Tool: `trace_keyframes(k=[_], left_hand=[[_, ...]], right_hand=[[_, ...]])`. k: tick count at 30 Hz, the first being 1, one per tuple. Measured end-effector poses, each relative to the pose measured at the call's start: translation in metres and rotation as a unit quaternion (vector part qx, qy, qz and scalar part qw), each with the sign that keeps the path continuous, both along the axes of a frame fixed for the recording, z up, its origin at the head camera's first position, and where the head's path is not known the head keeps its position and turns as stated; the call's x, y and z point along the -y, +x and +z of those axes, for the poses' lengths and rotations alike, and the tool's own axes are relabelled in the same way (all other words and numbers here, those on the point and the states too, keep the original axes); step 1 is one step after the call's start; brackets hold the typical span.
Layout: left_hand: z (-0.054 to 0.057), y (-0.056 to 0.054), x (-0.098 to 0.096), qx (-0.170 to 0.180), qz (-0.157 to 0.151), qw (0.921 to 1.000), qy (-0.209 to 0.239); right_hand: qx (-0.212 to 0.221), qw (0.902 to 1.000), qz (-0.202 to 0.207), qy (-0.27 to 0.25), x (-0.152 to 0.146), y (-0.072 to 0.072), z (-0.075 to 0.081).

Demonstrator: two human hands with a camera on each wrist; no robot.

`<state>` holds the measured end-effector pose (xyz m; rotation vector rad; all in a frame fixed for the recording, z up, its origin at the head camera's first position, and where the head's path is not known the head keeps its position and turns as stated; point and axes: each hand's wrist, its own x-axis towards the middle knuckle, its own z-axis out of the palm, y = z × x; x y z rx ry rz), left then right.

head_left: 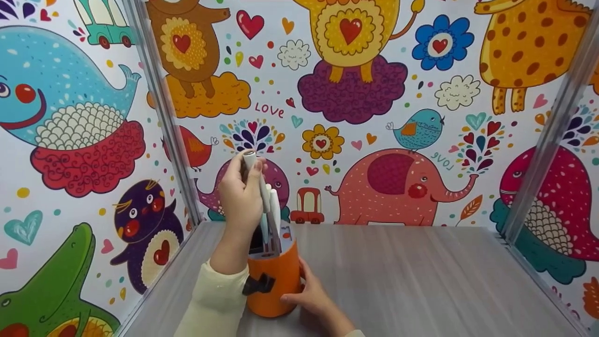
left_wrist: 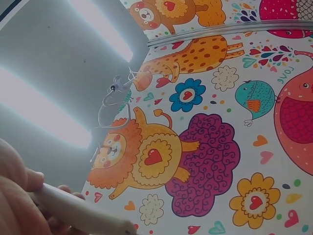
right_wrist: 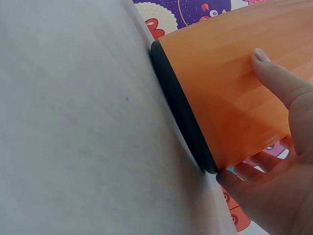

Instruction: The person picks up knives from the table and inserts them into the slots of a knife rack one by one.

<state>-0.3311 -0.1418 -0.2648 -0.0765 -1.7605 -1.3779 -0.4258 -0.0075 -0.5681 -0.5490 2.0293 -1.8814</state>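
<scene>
An orange round holder (head_left: 269,299) with a black base rim (right_wrist: 181,107) stands on the table, several long slim pieces with pale handles (head_left: 274,206) upright in its top. My left hand (head_left: 241,199) is raised above the holder and pinches the white handle (head_left: 251,161) of a utensil between thumb and fingers. In the left wrist view this white handle (left_wrist: 83,210) crosses the lower left corner; its kind does not show. Low on the holder's right side, my right hand (head_left: 312,292) grips it, thumb in front and fingers curled round behind.
A grey wood-grain table (head_left: 398,281) carries the holder. Walls with printed cartoon animals (head_left: 388,187) close in the back and both sides, with metal strips (head_left: 164,112) at the corners. A black piece (head_left: 259,283) sits beside my left cuff, in front of the holder.
</scene>
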Motion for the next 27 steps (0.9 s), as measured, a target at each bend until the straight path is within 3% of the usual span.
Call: trace_keyframes(k=[7, 20, 27], left_hand=[[-0.003, -0.015, 0.000, -0.002, -0.003, 1.0000, -0.006], [-0.027, -0.030, -0.004, 0.039, 0.006, 0.9989, -0.024], [-0.043, -0.039, -0.002, 0.059, 0.014, 0.9978, -0.026]], right_hand=[[-0.006, 1.0000, 0.003, -0.006, 0.002, 0.001, -0.001], [-0.033, 0.9994, 0.006, -0.007, 0.000, -0.001, -0.002], [-0.025, 0.9997, 0.004, -0.004, 0.000, -0.001, -0.002]])
